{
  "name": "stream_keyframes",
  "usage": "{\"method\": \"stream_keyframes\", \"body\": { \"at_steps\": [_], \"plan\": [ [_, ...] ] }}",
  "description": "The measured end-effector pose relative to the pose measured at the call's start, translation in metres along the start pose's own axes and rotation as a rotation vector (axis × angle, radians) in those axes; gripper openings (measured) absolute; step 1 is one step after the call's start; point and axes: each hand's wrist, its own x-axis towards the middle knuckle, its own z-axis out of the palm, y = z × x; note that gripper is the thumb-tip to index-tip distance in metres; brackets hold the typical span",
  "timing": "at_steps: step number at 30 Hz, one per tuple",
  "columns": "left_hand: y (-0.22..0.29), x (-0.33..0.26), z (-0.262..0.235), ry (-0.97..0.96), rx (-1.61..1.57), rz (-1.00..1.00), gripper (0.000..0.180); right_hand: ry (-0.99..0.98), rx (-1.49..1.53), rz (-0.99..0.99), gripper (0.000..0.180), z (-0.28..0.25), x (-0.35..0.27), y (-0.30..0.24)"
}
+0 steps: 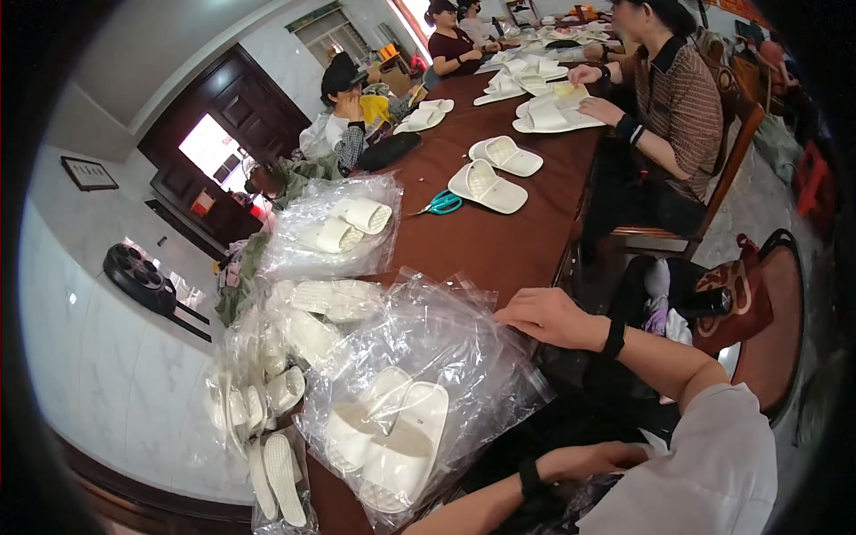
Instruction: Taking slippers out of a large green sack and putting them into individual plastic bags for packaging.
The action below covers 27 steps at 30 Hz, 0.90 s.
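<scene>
My right hand reaches over the table with its fingers closed at the top edge of a clear plastic bag. Inside the bag lies a pair of white slippers, side by side near the table's front left. My left hand is low by my lap, under my right arm. Its fingers are partly hidden by the white sleeve, so what they hold does not show. Both wrists wear black bands.
More bagged white slippers lie at the left edge. Teal-handled scissors and two loose slippers rest on the brown tablecloth. A co-worker sits on the right handling slippers; others sit farther back.
</scene>
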Motion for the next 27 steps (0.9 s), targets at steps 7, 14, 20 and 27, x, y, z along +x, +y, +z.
{"method": "stream_keyframes", "body": {
  "at_steps": [7, 14, 20, 27],
  "plan": [
    [-0.017, 0.03, 0.012, 0.104, 0.03, 0.236, 0.034, 0.017, 0.066, -0.054, 0.023, 0.006, -0.006, 0.005],
    [-0.039, 0.075, -0.012, 0.586, 0.388, 0.157, 0.022, 0.037, 0.044, -0.035, 0.023, 0.002, -0.002, 0.01],
    [-0.057, 0.077, 0.001, 0.513, 0.518, 0.5, 0.018, 0.0, 0.089, -0.061, 0.024, 0.0, -0.003, 0.008],
    [0.003, 0.014, 0.004, 0.125, 0.069, 0.2, 0.044, 0.025, 0.092, 0.009, 0.026, -0.003, 0.004, 0.007]
  ]
}}
